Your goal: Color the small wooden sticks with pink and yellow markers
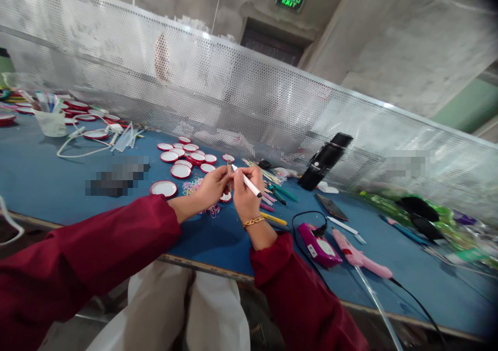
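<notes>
My right hand (247, 192) grips a white marker (249, 184) with a black end, held like a pen. Its tip meets a small brown strip (229, 173) that my left hand (212, 187) pinches upright; what the strip is made of I cannot make out. Below and behind my left hand lies a heap of small coloured rubber bands (212, 211). Several white jar lids with red rims (181, 171) are spread on the blue table just beyond. Coloured sticks (274, 218) and green-handled pliers (286, 192) lie to the right of my right hand.
A purple power socket (319, 244) and a pink glue gun (360, 255) with a cord lie at right. Behind them a black bottle (324, 161) stands tilted in view. A cup of pens (50, 121) is at left. A perforated metal screen (233, 91) bounds the table's back.
</notes>
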`<state>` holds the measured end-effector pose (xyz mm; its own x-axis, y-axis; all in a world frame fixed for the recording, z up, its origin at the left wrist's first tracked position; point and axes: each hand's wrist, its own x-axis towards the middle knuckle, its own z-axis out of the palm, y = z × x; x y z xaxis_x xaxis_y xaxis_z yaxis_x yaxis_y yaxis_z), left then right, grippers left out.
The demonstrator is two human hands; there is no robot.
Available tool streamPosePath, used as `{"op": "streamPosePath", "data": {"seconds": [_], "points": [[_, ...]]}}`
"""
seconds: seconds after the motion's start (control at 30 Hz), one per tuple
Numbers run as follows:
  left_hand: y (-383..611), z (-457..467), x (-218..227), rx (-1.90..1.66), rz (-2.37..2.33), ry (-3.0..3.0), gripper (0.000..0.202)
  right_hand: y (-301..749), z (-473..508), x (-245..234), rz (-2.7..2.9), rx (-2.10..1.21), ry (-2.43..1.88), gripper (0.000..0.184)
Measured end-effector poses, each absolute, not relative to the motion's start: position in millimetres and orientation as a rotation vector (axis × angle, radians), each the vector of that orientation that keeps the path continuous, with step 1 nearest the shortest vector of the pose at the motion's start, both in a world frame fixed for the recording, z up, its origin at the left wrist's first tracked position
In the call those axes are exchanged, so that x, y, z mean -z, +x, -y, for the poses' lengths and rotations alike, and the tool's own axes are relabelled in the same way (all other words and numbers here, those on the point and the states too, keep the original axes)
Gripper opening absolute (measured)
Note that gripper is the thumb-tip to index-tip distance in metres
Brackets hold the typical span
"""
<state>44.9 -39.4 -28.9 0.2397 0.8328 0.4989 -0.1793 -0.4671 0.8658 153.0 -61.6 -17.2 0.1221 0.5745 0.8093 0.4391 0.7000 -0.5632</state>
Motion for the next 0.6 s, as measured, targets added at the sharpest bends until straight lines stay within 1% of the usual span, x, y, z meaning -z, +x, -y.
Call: {"op": "streamPosePath", "data": {"seconds": [0.2,0.47,0.6], "points": [[44.0,35.8,33.6,-1.386,-0.615,1.634,0.027,151.7,66.3,12.7,1.546,0.040,-0.877,0.015],[43.8,33.5,35.5,-1.381,-0.621,1.658,0.028,151.2,66.7,12.2,1.544,0.096,-0.894,0.014],[44.1,34.9,33.6,-1.382,-0.621,1.654,0.028,151.8,65.1,13.4,1.534,0.062,-0.895,0.014]]}}
